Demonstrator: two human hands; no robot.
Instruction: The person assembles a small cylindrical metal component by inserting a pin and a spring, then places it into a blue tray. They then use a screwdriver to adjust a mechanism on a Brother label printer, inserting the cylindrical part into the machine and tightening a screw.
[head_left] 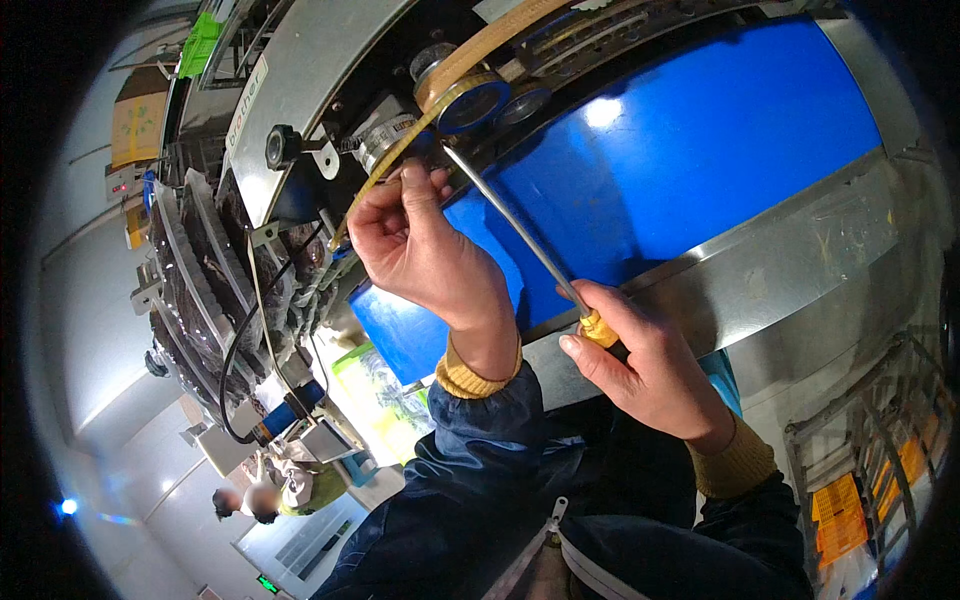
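My right hand point(650, 365) is wrapped round the yellow handle of a screwdriver point(520, 232). Its long metal shaft slants up and left, the tip close to the round parts of a machine. My left hand point(435, 245) is closed, thumb and fingers pinched together beside a yellow-brown belt point(408, 143). What the pinch holds, if anything, is hidden. Just beyond those fingers sits a metal cylinder with markings point(385, 135). The belt runs past a round roller with a dark blue face point(474, 106).
A blue panel point(690, 140) with a metal edge point(740, 270) lies across the machine front. A black knob point(283, 147) juts out at left, near hanging plastic-wrapped bundles point(205, 265). A wire rack point(870, 450) holding orange items stands at lower right. Two people point(265, 495) are in the background.
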